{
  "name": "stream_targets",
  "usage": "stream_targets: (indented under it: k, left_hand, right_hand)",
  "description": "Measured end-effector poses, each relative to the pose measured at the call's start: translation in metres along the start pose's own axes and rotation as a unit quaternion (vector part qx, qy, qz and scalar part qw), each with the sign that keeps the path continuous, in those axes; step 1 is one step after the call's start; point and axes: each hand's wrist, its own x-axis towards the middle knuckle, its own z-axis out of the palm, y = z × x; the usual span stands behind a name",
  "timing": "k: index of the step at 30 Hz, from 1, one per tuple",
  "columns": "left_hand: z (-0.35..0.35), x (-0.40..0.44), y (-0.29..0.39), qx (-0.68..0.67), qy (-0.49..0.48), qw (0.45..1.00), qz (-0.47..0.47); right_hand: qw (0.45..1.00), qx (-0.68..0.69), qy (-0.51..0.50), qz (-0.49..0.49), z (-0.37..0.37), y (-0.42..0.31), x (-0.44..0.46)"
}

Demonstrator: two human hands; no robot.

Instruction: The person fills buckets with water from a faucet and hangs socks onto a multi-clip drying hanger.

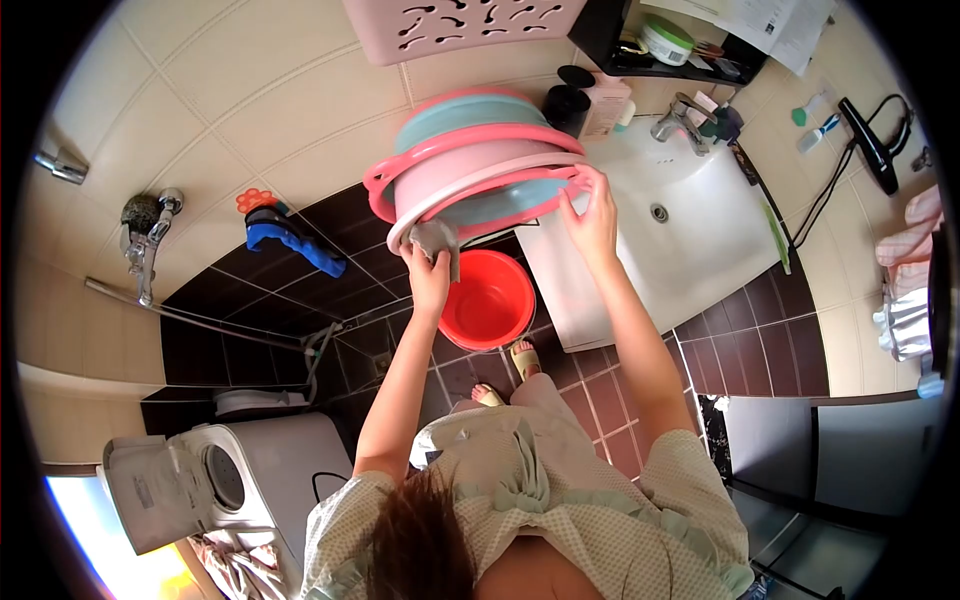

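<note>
A stack of pink and blue basins (480, 160) is tilted against the tiled wall, left of the sink. My left hand (428, 278) is closed on a grey cloth (437, 240) at the lower left rim of the front basin. At the right end of that rim, my right hand (592, 215) grips the pink edge between thumb and fingers. Below the stack, a red bucket (487, 300) stands on the floor, between my forearms.
The white sink (690, 230) with its faucet (683, 122) lies to the right. A washing machine (265, 470) with its lid up stands at lower left. A pink basket (460, 28) hangs above; a shower hose (200, 322) runs along the left wall.
</note>
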Motion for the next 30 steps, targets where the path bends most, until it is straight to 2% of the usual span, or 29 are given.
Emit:
stream_targets:
  k: [4, 7, 10, 13, 16, 19, 20, 23, 24, 27, 29, 30]
  left_hand:
    - [0.003, -0.01, -0.004, 0.074, 0.001, 0.997, 0.039]
    - [0.003, -0.013, -0.007, 0.082, 0.004, 0.995, 0.061]
    - [0.002, -0.018, -0.008, 0.083, 0.002, 0.995, 0.052]
    - [0.0, -0.022, -0.006, 0.049, -0.017, 0.998, 0.02]
    - [0.001, -0.024, -0.014, -0.012, -0.037, 0.999, 0.019]
    - [0.005, -0.032, -0.011, -0.109, -0.099, 0.989, -0.031]
    - [0.008, -0.035, -0.009, -0.097, -0.086, 0.991, -0.031]
    - [0.012, -0.033, -0.003, -0.139, -0.102, 0.984, -0.039]
    - [0.012, -0.03, -0.001, -0.116, -0.115, 0.986, -0.022]
    - [0.007, -0.034, 0.009, -0.035, -0.206, 0.977, -0.046]
    - [0.008, -0.041, 0.012, -0.037, -0.287, 0.957, -0.015]
    - [0.01, -0.044, 0.015, -0.05, -0.318, 0.947, 0.004]
  right_hand:
    - [0.998, 0.024, 0.046, 0.032, -0.003, 0.013, -0.005]
    - [0.996, 0.06, 0.066, 0.007, -0.001, 0.012, -0.007]
    - [0.992, -0.065, 0.1, -0.037, -0.004, 0.004, -0.012]
    - [0.992, 0.0, 0.103, 0.075, -0.002, 0.003, -0.026]
    - [0.987, 0.066, 0.067, 0.127, 0.0, 0.002, -0.037]
    - [0.993, 0.077, 0.003, 0.087, -0.001, -0.005, -0.049]
    - [0.994, 0.081, -0.019, 0.073, -0.001, -0.006, -0.051]
    - [0.989, 0.097, -0.018, 0.11, 0.001, -0.005, -0.052]
    - [0.987, 0.1, -0.038, 0.123, 0.001, 0.001, -0.054]
    - [0.953, 0.188, -0.197, 0.131, -0.002, 0.008, -0.062]
    - [0.915, 0.239, -0.298, 0.133, -0.003, -0.003, -0.073]
    - [0.87, 0.324, -0.325, 0.179, -0.002, -0.008, -0.079]
